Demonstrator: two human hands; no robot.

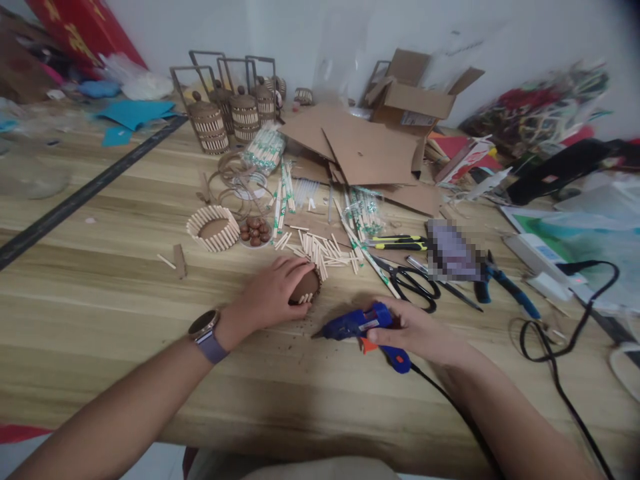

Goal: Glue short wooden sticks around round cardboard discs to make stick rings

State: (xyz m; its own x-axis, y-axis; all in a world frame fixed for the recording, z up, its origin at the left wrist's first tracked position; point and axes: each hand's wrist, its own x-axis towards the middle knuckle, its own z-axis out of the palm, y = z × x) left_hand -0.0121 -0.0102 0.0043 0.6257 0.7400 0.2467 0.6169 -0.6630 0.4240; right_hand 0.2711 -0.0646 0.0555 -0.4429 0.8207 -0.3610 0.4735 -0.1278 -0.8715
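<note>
My right hand (420,327) is wrapped round a blue hot glue gun (357,323) with an orange trigger; its nozzle points left, just above the table. My left hand (275,290), with a watch on the wrist, curls its fingers and thumb round a round brown cardboard disc (306,288). A few short wooden sticks stand along the disc's near edge, and the hand hides its left part. Loose cut sticks (325,252) lie in a heap just beyond the disc. A finished-looking ring of sticks on a brown base (213,229) sits farther left, beside a small dish of brown beads (255,232).
Black-handled scissors (415,287), yellow-black pliers (400,243) and blue-handled pliers (510,290) lie to the right. A black cable (555,360) loops at the right edge. Cardboard sheets (370,150), an open box (413,100) and several lidded stick baskets (207,127) stand behind.
</note>
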